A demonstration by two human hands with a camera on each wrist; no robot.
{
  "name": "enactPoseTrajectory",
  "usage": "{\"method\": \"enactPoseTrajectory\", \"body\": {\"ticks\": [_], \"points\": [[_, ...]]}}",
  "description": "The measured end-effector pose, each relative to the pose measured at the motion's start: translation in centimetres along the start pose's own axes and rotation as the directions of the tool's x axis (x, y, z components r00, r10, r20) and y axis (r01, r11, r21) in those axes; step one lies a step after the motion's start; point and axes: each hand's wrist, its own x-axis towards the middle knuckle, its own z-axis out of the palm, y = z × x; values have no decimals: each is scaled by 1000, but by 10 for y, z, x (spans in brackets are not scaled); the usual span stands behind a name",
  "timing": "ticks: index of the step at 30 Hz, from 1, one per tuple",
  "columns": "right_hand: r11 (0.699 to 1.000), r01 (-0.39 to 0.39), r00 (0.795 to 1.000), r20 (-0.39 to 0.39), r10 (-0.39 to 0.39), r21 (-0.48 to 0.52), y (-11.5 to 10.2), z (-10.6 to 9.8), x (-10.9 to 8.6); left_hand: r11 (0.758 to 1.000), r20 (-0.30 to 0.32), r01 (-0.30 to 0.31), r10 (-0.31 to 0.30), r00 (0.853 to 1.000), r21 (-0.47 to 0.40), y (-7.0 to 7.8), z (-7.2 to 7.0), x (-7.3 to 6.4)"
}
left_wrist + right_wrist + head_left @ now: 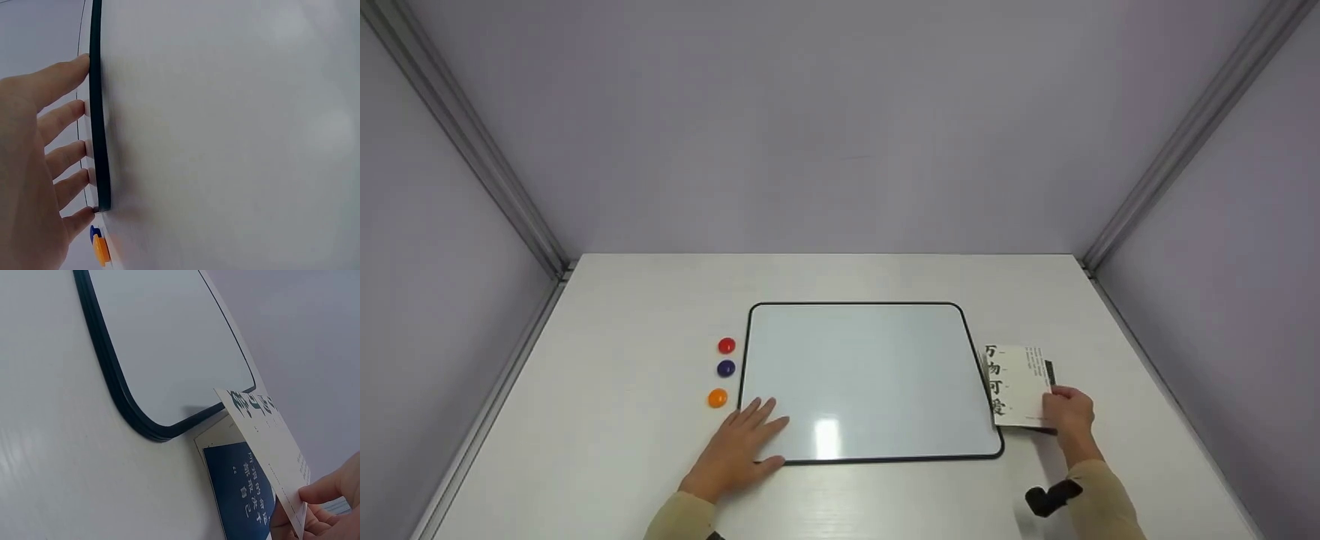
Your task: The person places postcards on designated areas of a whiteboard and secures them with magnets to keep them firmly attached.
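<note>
Left hand: I see the left hand [739,448] with fingers spread and nearly straight, resting across the near-left corner of the board, holding nothing.
Right hand: I have the right hand [1069,411] pinching a cream paper card with large dark characters [1018,386] between thumb and fingers.
Cream card: I find it just right of the board, gripped by its right side; from the right wrist it stands tilted up above the cards below.
Cards underneath: I make out a dark blue card with pale characters [233,484], lying over another pale card [211,433]; whether the fingers touch the blue one, I cannot tell.
Board: I see a white, glossy rectangular board with a black rim [870,367] flat on the white table [585,412], between both hands, a light reflected near its front edge.
Round pieces: Left of the board I count a glossy red disc [727,346], a dark blue disc [726,368] and an orange disc [718,398], in a rough column, orange nearest me.
Surround: I see pale grey-violet panels [825,127] behind and beside the table.
</note>
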Motion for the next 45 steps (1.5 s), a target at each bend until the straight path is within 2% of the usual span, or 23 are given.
{"method": "enactPoseTrajectory", "body": {"ticks": [12, 20, 36, 45], "points": [[998, 47, 997, 60, -43, -53, -5, 8, -5, 1000, 16, 12, -12, 1000, -15, 1, -1, 1], [996, 82, 980, 184, -74, -39, -7, 8, -9, 1000, -23, -2, 2, 1000, -15, 0, 1, 0], [995, 94, 961, 263, -88, -11, -7, 13, -17, 1000, -27, -2, 2, 1000, -14, -1, 2, 0], [994, 103, 949, 301, -92, -22, -7, 23, -21, 1000, -9, 8, -8, 1000, -22, 1, 1, 0]]}}
